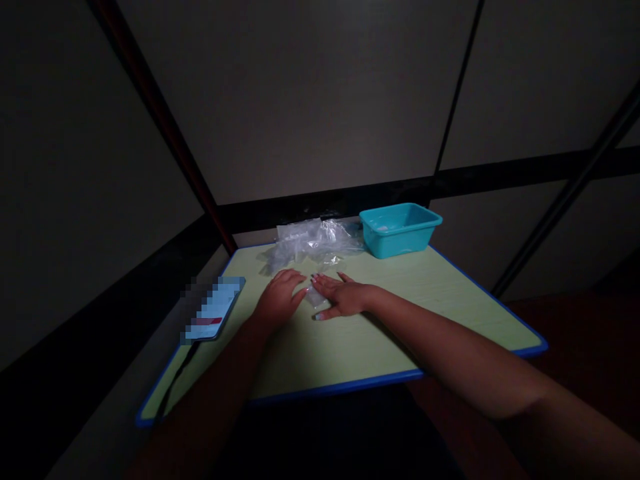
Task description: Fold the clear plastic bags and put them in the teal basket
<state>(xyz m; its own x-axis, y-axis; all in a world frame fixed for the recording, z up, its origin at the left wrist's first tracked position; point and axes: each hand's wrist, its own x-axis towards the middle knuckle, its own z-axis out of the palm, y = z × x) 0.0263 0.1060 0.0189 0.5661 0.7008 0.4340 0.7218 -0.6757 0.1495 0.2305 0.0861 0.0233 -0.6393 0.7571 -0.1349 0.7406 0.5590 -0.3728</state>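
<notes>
A small clear plastic bag (pixel 316 298) lies flat on the table between my two hands. My right hand (pixel 343 295) rests over its right side with the fingers spread and the palm down. At the bag's left edge is my left hand (pixel 281 299), its fingers loosely stretched and the thumb reaching toward the bag. Whether anything is inside the bag I cannot tell. Just beyond my fingers sits a heap of clear plastic bags (pixel 320 241), crumpled and shiny.
A turquoise plastic basket (pixel 403 240) stands at the back right of the pale green table (pixel 400 320), which has a blue rim. At the left edge lies a phone (pixel 217 307) with its screen lit and a dark cable below it. Wall panels (pixel 320 100) rise behind.
</notes>
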